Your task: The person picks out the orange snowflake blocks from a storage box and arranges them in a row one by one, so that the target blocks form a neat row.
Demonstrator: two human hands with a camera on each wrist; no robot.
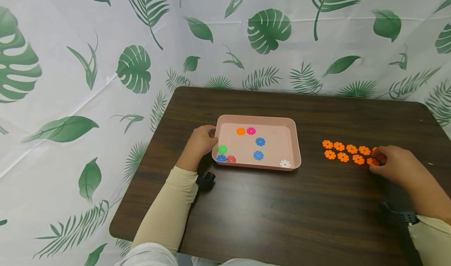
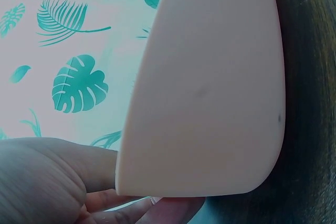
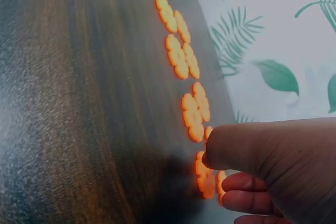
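Note:
My left hand [image 1: 202, 142] grips the left wall of a pink tray [image 1: 260, 118], thumb and fingers on either side of the rim in the left wrist view. Inside lie several notched plastic building discs, among them an orange disc [image 1: 240, 131], a green disc [image 1: 222, 149], a blue disc [image 1: 260, 141] and a white disc [image 1: 285, 163]. To the right, orange discs lie flat in two rows on the table. My right hand [image 1: 398, 165] pinches an orange disc [image 1: 372, 161] at the rows' right end. Its fingers partly hide the discs there.
The dark wood table [image 1: 260, 215] carries the tray and the rows of discs. A white cloth [image 1: 225, 35] with green leaves hangs behind and to the left. Each wrist wears a black strap [image 1: 401, 216].

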